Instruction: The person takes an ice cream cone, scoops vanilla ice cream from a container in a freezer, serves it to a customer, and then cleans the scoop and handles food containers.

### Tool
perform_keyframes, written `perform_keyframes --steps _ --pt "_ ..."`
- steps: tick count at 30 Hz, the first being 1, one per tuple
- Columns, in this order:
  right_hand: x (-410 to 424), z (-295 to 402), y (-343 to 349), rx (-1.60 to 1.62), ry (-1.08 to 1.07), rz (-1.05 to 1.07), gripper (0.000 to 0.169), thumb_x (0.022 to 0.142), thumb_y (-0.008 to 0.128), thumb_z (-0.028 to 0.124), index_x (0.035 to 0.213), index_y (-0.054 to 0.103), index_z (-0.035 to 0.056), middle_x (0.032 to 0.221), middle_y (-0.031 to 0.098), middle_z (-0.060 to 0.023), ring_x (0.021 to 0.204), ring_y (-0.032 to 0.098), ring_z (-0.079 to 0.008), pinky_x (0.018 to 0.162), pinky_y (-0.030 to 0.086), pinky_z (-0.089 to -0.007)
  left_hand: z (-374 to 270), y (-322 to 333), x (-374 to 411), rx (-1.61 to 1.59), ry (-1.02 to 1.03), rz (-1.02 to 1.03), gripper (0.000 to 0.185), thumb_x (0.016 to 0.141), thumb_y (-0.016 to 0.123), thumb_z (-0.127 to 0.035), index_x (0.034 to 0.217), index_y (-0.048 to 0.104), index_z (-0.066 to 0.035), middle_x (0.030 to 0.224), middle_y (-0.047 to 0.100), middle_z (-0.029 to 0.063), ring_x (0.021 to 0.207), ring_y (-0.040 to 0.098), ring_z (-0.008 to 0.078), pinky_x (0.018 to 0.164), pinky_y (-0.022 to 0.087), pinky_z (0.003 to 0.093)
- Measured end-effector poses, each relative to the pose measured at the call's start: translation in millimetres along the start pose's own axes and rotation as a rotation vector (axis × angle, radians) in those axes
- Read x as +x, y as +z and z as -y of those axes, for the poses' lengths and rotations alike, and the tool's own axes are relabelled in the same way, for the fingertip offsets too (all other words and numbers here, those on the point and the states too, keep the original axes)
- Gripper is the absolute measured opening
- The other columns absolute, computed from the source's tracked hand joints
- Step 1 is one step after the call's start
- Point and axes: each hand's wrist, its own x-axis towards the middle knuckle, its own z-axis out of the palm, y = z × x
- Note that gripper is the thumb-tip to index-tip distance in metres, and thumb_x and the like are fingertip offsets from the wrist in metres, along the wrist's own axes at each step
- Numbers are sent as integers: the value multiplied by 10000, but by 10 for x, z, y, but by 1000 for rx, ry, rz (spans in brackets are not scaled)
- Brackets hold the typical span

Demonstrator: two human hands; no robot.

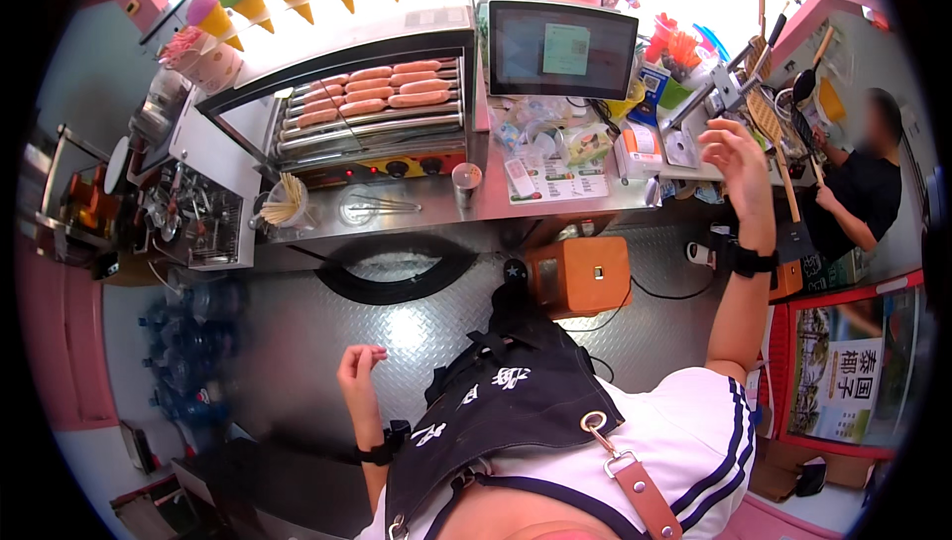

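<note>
My right hand (736, 164) is raised at the right end of the counter, its fingers loosely bent and nothing visible in them. It is nearest to a white receipt printer (638, 153) and a long-handled metal press (718, 97); whether it touches anything there is unclear. Down at my left side, over the metal floor, my left hand (361, 373) hangs with relaxed fingers and holds nothing I can see. Before me, several sausages (364, 90) lie on the rollers of a hot dog roller grill (320, 146). A touchscreen monitor (561, 49) stands right of the grill.
Wooden sticks (284, 201) in a cup, tongs (383, 204) and a shaker (466, 181) stand along the counter edge (491, 209). An orange stool (587, 276) and a cable (673, 294) are on the floor. A co-worker (855, 183) stands at right, near a red-framed fridge (840, 369).
</note>
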Motion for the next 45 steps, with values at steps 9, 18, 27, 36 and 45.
perform_keyframes --steps 9,18,27,36,45 --pt "-636 -838 796 58 260 175 231 968 552 170 1118 639 18 968 708 -106 817 670 -144 794 530 -275 376 -434 -406 13 -116 -29 141 1005 542 -152 953 610 -39 930 689 86 831 653 135 805 524 260" --pt "-801 -1383 608 46 373 108 224 967 556 157 1114 642 12 943 715 -98 807 673 -144 782 537 -275 31 281 105 106 -4 203 145 978 566 -121 946 624 7 929 697 95 864 655 166 821 502 287" --pt "-333 -1760 83 65 446 -27 244 969 535 143 1159 620 15 956 716 -109 831 681 -153 788 535 -289 -53 1095 688 178 -32 394 136 968 580 -113 938 631 9 935 698 80 879 654 148 818 499 272" --pt "307 -2459 1115 33 556 494 269 979 531 145 1204 598 14 979 707 -106 823 656 -144 784 516 -268 -374 1082 1051 479 128 101 178 938 643 -189 943 656 -12 855 696 81 840 677 170 790 508 303" --pt "53 -3440 2484 -437 684 1109 213 956 562 78 1156 597 14 888 701 -61 698 607 -91 646 470 -232 1779 -663 -684 639 -274 -801 141 898 647 -149 960 644 -23 815 682 135 747 680 248 675 515 349"
